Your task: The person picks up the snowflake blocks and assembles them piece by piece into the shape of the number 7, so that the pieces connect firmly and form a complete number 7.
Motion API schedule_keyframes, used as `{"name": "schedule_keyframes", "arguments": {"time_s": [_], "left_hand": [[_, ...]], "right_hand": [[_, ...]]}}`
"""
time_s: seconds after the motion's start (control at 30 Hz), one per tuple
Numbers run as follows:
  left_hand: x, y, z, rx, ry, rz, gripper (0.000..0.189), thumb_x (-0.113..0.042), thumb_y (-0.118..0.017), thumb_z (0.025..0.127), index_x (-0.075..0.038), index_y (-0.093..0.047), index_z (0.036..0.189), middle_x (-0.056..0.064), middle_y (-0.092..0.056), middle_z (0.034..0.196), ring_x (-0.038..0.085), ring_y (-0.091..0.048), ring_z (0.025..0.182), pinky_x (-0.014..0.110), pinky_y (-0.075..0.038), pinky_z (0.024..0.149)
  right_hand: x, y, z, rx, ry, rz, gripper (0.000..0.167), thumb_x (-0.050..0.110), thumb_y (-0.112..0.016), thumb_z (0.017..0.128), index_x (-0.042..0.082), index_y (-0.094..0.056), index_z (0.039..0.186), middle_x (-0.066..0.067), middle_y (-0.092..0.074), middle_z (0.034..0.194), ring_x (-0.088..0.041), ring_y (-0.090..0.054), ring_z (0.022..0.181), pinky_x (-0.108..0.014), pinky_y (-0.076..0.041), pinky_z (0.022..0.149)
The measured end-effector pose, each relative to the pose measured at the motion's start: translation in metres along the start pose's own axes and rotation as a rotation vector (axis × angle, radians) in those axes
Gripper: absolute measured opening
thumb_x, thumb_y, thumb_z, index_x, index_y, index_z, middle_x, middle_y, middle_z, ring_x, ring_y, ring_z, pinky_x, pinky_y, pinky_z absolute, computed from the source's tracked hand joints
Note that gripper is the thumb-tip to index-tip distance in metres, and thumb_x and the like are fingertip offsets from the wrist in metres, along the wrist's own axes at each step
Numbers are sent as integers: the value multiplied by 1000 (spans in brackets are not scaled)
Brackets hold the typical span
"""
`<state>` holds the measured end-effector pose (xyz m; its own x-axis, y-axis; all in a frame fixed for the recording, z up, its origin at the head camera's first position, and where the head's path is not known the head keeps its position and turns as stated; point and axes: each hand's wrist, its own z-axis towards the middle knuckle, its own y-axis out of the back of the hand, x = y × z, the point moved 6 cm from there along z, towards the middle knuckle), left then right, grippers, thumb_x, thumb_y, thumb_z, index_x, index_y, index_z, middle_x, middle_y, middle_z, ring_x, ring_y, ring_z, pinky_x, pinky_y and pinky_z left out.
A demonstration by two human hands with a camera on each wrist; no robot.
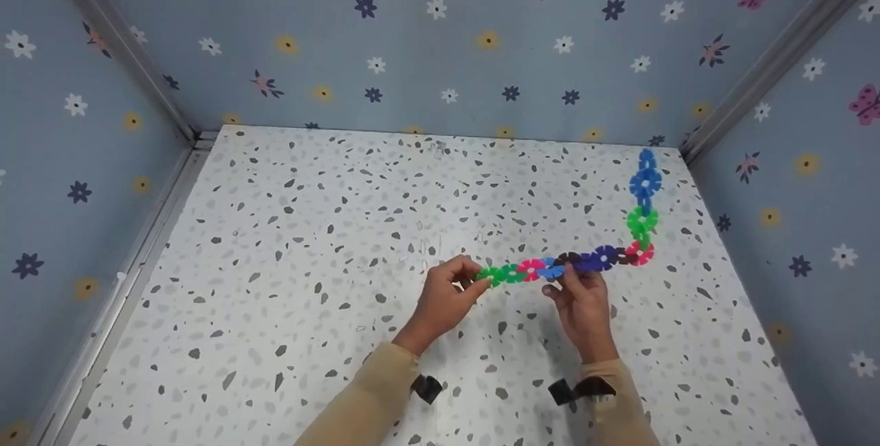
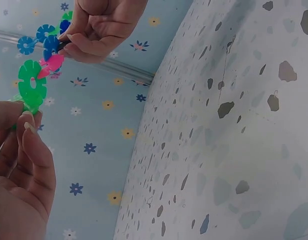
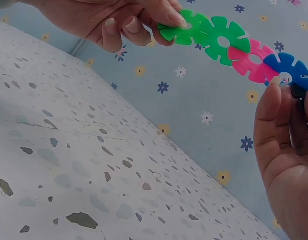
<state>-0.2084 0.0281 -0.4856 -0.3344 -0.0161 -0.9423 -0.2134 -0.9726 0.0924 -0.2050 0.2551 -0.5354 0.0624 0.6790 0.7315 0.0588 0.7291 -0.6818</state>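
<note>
A chain of interlocked plastic snowflake discs [image 1: 531, 269] runs between and beyond the two hands. In the head view, my left hand [image 1: 445, 302] pinches the light green disc [image 1: 491, 276] at the chain's left end. My right hand [image 1: 586, 308] holds the chain near its middle, around the blue and black discs. The right wrist view shows the green disc [image 3: 225, 42], pink disc [image 3: 253, 61] and blue disc [image 3: 289, 71] joined edge to edge between the hands. Past the right hand, the chain bends at a red-pink disc [image 1: 639, 253] toward green ones and blue ones [image 1: 645, 183] at the far end.
Beneath the hands is a white speckled tabletop [image 1: 309, 226]. Blue panels [image 1: 440, 47] with flower and butterfly prints stand at the back and both sides, with metal rails [image 1: 124, 40] at the corners. The chain's blue end lies near the back right corner.
</note>
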Motion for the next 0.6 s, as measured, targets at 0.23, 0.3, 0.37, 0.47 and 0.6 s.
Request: {"name": "schedule_keyframes", "arguments": {"time_s": [0.23, 0.3, 0.37, 0.47, 0.6], "left_hand": [[1, -1, -3, 29, -2, -47, 9, 8, -69, 87, 9, -61, 82, 19, -65, 79, 19, -57, 64, 23, -47, 58], [3, -2, -3, 50, -4, -66, 9, 10, -68, 87, 10, -61, 82, 20, -65, 78, 19, -57, 63, 22, -47, 56], [4, -2, -3, 70, -3, -78, 10, 10, -68, 87, 10, -60, 82, 20, -64, 78, 17, -56, 61, 21, -46, 54], [6, -3, -3, 86, 6, -92, 9, 11, -68, 87, 9, -60, 82, 18, -63, 76, 12, -54, 58, 20, -45, 50], [9, -5, -5, 94, 29, -104, 11, 12, -67, 86, 9, -58, 81, 18, -61, 74, 7, -51, 54, 19, -43, 48]], "right_hand": [[-1, 2, -2, 26, -7, -44, 15, 2, -49, 102, 4, -63, 96, -9, -64, 84, -18, -61, 72, -27, -51, 58], [-1, 3, -3, 35, -9, -62, 17, 1, -48, 103, 4, -63, 95, -10, -63, 81, -17, -60, 70, -26, -50, 54], [0, 3, -3, 41, -13, -72, 17, 1, -48, 103, 3, -62, 94, -10, -62, 80, -17, -58, 69, -25, -48, 51], [1, 4, -3, 36, -33, -104, 15, 2, -50, 103, 5, -63, 94, -9, -62, 80, -16, -57, 68, -23, -46, 48], [2, 5, -4, 15, -60, -160, 15, 4, -52, 102, 8, -64, 94, -7, -61, 79, -15, -56, 68, -22, -45, 45]]}}
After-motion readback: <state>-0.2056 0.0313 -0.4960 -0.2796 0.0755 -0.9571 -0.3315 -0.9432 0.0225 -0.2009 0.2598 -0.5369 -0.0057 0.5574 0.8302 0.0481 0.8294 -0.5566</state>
